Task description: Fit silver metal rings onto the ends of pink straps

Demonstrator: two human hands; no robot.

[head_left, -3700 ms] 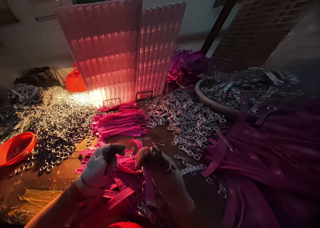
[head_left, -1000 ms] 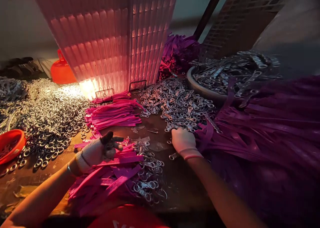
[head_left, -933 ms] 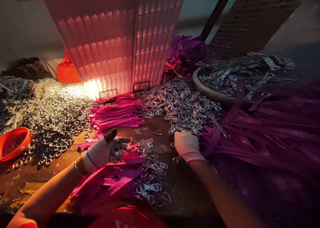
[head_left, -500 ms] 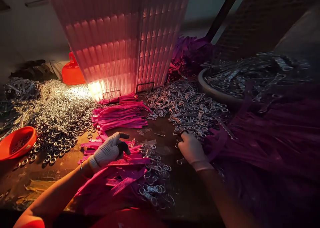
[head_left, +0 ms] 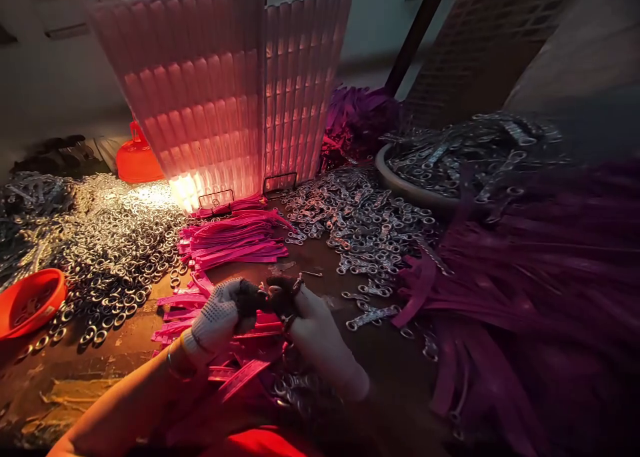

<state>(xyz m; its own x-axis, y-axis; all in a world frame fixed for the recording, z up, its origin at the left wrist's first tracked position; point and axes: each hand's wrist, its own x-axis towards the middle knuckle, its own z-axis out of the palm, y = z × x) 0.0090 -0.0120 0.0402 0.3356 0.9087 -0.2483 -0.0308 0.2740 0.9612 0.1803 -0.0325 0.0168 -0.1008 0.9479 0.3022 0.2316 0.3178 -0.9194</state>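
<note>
At the near edge of the bench (head_left: 100, 370), about six o'clock from where I stand, the person's two gloved hands meet over a loose heap of pink straps (head_left: 235, 330). The left hand (head_left: 217, 317) is curled, its dark fingertips pinched toward the right hand (head_left: 313, 330), which is also closed around something small; I believe it is a metal clip (head_left: 295, 287) with the end of one strap, but the light is dim and I cannot tell exactly what each hand grips. Under the right wrist lies a small cluster of rings (head_left: 295, 387). At eleven o'clock a tidy stack of pink straps (head_left: 235, 240) rests before the ribbed lamp shade (head_left: 220, 97), which glows at its foot. At nine o'clock a wide pile of metal rings (head_left: 110, 243) spreads toward an orange bowl (head_left: 27, 300). At one o'clock another pile of metal clips (head_left: 365, 223) lies beside a round basin (head_left: 415, 190) full of the same parts, and at three o'clock a big dark mass of purple straps (head_left: 540, 290) hangs over the bench. My judgement is that the small piece could slip from the thick glove tips and get lost among the rings below, or a loose strap could catch on the wrist and drag the heap.
</note>
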